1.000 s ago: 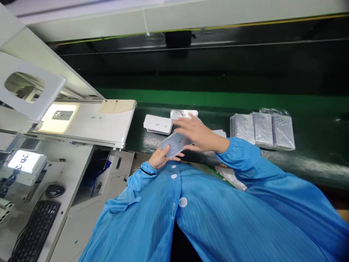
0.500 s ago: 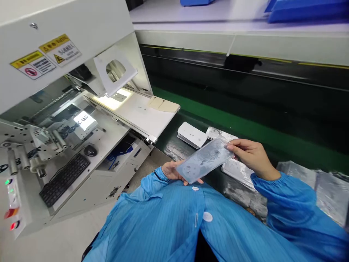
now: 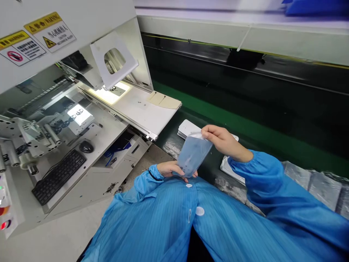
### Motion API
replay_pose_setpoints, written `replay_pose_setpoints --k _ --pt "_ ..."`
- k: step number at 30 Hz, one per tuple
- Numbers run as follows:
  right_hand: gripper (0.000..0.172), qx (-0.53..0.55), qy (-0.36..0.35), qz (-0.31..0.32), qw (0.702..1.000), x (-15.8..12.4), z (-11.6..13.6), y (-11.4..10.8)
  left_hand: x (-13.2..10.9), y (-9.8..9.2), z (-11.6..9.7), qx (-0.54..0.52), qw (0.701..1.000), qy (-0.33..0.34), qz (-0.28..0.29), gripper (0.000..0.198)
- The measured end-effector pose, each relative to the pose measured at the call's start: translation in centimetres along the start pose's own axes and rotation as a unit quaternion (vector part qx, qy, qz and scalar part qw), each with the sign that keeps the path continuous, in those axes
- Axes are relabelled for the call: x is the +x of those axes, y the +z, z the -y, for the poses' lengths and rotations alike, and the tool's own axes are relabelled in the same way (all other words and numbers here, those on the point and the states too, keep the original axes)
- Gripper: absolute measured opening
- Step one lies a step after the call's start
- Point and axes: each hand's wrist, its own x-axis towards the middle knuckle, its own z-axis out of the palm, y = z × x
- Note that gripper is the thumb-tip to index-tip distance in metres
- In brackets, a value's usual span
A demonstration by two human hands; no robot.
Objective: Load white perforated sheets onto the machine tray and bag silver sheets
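A dark green bench runs beneath a white shelf, with a white machine bearing yellow warning labels on the left. At its near edge, in a blue smock, I hold a bluish, see-through sheet between both hands, just in front of my waist.

My right hand pinches the sheet's upper right corner between thumb and forefinger, the other fingers curled in behind; a whitish, creased strip runs along the top edge beside that grip. My left hand has the lower left end, thumb laid on the face and fingers passing underneath, their tips showing at the lower edge. The middle of the sheet spans the gap between my hands, tilted, with small dark marks near its lower end.

Just beyond the sheet, a stack of white plates sits on the bench, partly hidden by it. Another pale plate lies below my right wrist, partly under the sleeve, and wrapped packs lie farther right. To the left, a white feed table leads to a glowing panel; below it are a mouse and a black keyboard.
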Motion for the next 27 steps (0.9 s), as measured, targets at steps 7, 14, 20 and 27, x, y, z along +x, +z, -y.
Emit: replay_pose_setpoints --k 7,14,20,27 --pt "0.033 0.021 -0.001 0.062 0.998 3.2 0.7 1.9 -1.4 -0.9 -0.2 -0.039 0.999 0.017 -0.014 0.052" --pt "0.011 -0.126 -0.235 -0.139 0.954 4.1 3.4 2.7 -2.4 -1.9 -1.5 -0.054 0.996 0.069 0.002 0.058" --pt "0.014 -0.03 -0.072 -0.167 0.983 4.2 5.2 1.3 -2.3 -2.7 -1.8 -0.088 0.995 0.046 0.014 0.055" --pt "0.013 -0.045 0.011 -0.1 0.994 2.2 5.2 -0.5 -1.2 -2.2 -2.2 -0.122 0.985 0.058 0.108 0.079"
